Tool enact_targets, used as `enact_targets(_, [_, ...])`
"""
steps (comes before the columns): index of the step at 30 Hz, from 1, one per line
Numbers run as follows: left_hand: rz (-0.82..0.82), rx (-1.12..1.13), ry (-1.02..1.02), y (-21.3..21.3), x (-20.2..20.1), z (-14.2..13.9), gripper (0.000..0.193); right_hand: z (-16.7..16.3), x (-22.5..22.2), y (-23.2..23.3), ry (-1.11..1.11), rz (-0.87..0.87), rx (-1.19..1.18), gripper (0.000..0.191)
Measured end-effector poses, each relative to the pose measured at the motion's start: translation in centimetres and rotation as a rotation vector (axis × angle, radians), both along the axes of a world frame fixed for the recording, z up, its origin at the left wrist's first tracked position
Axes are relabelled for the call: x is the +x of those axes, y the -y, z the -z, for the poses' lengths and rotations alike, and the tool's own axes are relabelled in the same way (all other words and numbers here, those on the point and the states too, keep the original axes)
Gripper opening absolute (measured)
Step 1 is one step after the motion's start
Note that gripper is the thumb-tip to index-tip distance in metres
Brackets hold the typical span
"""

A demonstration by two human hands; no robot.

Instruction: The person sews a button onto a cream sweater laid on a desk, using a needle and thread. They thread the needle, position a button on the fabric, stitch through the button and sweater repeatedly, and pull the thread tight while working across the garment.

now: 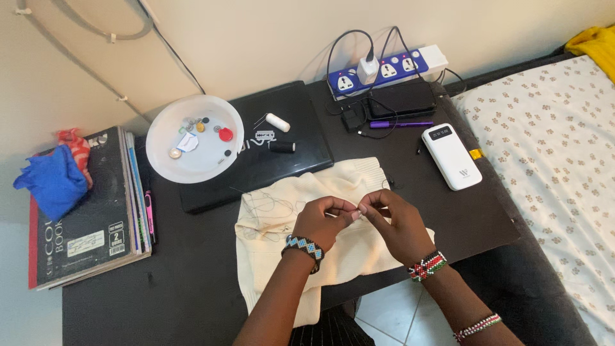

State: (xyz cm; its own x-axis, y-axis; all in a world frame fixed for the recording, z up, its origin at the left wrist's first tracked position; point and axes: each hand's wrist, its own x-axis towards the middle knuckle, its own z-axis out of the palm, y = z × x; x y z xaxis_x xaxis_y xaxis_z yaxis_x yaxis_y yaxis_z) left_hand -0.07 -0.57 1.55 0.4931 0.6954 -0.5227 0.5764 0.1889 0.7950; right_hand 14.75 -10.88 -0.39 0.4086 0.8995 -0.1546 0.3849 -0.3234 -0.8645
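Both hands meet over the cream garment [282, 224], which lies rumpled at the front middle of the black table [192, 288], one edge hanging off toward the person. The left hand [323, 221] and right hand [391, 221] pinch their fingertips together just above the fabric, touching each other; whatever they grip is too small to make out. Loose thread [266, 206] trails across the garment's upper left. It's a pale, soft knit, creased, with a ribbed border at the top.

Behind it, a white bowl [160, 150] holds buttons, a red one among them, and small bits. Beside the bowl, on a closed black laptop [301, 138], sit a white spool [277, 122], a black spool [282, 147] and a razor blade [264, 135]. Notebooks [83, 211] lie stacked at left.
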Motion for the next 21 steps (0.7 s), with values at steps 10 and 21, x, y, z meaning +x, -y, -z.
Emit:
enact_targets(10, [0.115,0.254,-0.127,0.6,-0.2,-2.5,0.009,-0.4,0.2,0.3,-0.047,-0.010,0.050,0.020])
enact_targets(21, [0.202,0.280,0.002,0.2,-0.3,-1.1,0.015,-1.1,-0.1,0.2,0.017,0.012,0.118,0.015])
